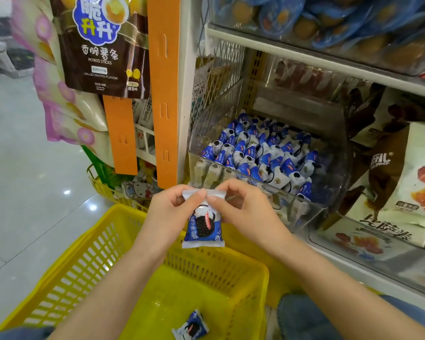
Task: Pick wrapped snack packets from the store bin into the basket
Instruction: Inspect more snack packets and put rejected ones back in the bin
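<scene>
Both hands, left (168,212) and right (243,209), pinch the top seam of one snack packet (203,223) with closed fingers (198,194); it hangs below them over the yellow basket (88,261), with the clear bin (255,155) just beyond.

The hanging brown bag (103,45) at upper left carries Chinese characters 脆升升 and 香脆薯条, with "POTATO STICKS" printed in English beneath and a smaller line ending "WAGYU FLAVOR" (its first word is too blurred to confirm). The blue-and-white snack packet (203,227) held over the yellow basket shows vertical Chinese characters beside a dark sandwich-cookie picture, not clearly legible. Bags on the right shelf (402,182) bear large Chinese lettering, unreadable at this sharpness.
</scene>
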Motion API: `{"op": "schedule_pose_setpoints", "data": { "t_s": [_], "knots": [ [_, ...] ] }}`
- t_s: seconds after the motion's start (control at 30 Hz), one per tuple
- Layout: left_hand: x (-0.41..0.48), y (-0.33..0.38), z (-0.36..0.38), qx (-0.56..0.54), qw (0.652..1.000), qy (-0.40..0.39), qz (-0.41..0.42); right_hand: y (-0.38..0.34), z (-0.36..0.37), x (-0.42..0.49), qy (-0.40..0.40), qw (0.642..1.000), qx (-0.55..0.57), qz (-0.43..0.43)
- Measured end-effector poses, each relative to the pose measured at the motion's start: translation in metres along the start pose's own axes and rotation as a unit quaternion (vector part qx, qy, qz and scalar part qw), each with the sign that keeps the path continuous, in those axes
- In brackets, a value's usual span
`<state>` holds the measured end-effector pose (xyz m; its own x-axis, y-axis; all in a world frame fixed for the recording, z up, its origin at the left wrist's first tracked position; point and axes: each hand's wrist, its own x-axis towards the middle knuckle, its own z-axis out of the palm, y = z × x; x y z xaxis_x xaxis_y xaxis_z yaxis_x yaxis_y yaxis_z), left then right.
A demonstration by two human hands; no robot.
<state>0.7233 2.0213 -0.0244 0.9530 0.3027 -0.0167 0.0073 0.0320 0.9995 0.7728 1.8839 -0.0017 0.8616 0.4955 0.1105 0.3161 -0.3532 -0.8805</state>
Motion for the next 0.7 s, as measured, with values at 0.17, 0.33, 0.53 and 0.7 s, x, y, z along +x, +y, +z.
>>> {"op": "schedule_pose_setpoints", "data": {
  "t_s": [0.17,0.33,0.53,0.7],
  "knots": [
    [0.002,0.001,-0.003,0.002,0.999,-0.023,-0.029,0.003,0.002,-0.004,0.028,0.982,-0.161,-0.096],
    [0.000,0.000,-0.001,0.035,0.999,-0.011,0.001,0.000,0.000,-0.002,0.037,0.999,-0.022,-0.017],
    [0.000,-0.010,0.003,0.236,0.970,0.058,0.012,-0.004,-0.009,-0.001,0.125,0.992,-0.012,-0.033],
    [0.001,0.002,-0.002,-0.106,0.977,-0.047,-0.176,-0.005,-0.006,-0.005,0.120,0.986,-0.052,-0.100]
  ]
}}
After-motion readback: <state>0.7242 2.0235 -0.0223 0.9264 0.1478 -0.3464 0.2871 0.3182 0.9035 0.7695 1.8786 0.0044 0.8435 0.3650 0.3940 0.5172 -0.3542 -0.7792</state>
